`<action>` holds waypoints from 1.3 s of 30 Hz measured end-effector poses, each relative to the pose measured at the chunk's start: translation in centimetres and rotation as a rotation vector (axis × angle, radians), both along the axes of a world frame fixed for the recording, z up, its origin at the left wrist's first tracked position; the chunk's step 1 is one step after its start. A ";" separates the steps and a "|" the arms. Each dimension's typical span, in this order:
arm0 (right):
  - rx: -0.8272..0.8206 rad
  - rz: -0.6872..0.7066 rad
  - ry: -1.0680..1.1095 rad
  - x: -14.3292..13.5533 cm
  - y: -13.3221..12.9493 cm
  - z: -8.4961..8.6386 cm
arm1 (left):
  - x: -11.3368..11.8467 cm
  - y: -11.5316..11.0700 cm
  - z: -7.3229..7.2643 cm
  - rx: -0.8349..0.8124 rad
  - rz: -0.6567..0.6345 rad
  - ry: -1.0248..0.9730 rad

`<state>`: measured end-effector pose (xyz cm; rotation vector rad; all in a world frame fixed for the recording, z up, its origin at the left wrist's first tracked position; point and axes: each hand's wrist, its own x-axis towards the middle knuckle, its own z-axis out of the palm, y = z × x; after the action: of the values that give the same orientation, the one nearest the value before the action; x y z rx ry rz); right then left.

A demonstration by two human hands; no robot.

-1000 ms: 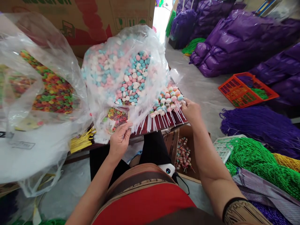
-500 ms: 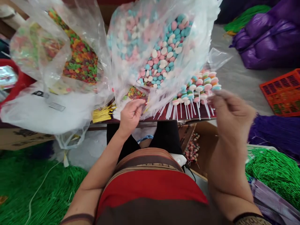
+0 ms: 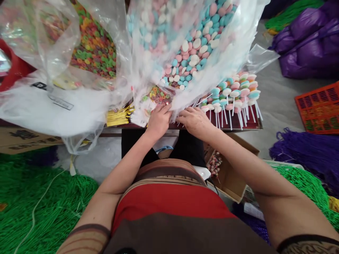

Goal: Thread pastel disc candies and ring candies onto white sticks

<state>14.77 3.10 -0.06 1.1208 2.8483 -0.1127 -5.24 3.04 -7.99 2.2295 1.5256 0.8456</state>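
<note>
My left hand (image 3: 159, 120) is at the table's front edge, just below a small pile of ring-shaped gummies (image 3: 159, 94). Its fingers are bent close together, and what they may pinch is hidden. Right beside it, my right hand (image 3: 195, 122) reaches in with curled fingertips among thin white sticks (image 3: 195, 103), closed on a stick end as far as I can see. To its right lie several candy skewers (image 3: 234, 93), pink, white, blue and orange pieces on white sticks. Behind both hands a clear plastic bag (image 3: 233, 46) holds pink, white and blue candies (image 3: 189, 58).
Another bag holds colourful gummy rings (image 3: 95, 53) at the left. Yellow twist ties (image 3: 118, 116) lie by the table edge (image 3: 249, 125). A cardboard box (image 3: 233, 176) with finished sweets stands below; an orange crate (image 3: 319, 107) and green strands (image 3: 47, 201) are on the floor.
My right hand has come from the far right end of the candy skewers to the white sticks beside my left hand. My left hand stays near the ring gummies. The view has shifted slightly.
</note>
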 end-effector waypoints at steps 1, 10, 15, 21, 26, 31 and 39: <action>0.016 0.030 -0.003 -0.1 0.1 -0.2 | 0.1 0.0 0.0 0.003 -0.001 -0.005; 0.215 0.317 0.153 0.8 1.8 -3.5 | 0.6 -0.6 1.0 0.001 0.005 0.156; 0.272 0.354 0.233 1.4 2.4 -3.5 | 0.6 -0.7 1.4 0.025 0.005 0.194; 0.261 0.268 0.337 1.9 2.4 -3.5 | 0.7 -0.7 1.5 0.014 0.003 0.206; 0.289 0.196 0.529 0.7 1.4 -2.0 | 0.6 -0.9 1.3 0.011 0.011 0.195; 0.191 -0.046 0.899 -1.8 -1.5 2.2 | 0.5 -0.7 0.7 0.017 0.011 0.104; -0.779 -0.453 1.707 -5.4 -3.8 4.5 | -1.1 -4.5 5.9 -0.034 -0.008 -0.499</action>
<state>9.36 -0.67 4.48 1.7659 2.4136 -3.0620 -6.31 -1.43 -2.06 1.8103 1.2760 1.2463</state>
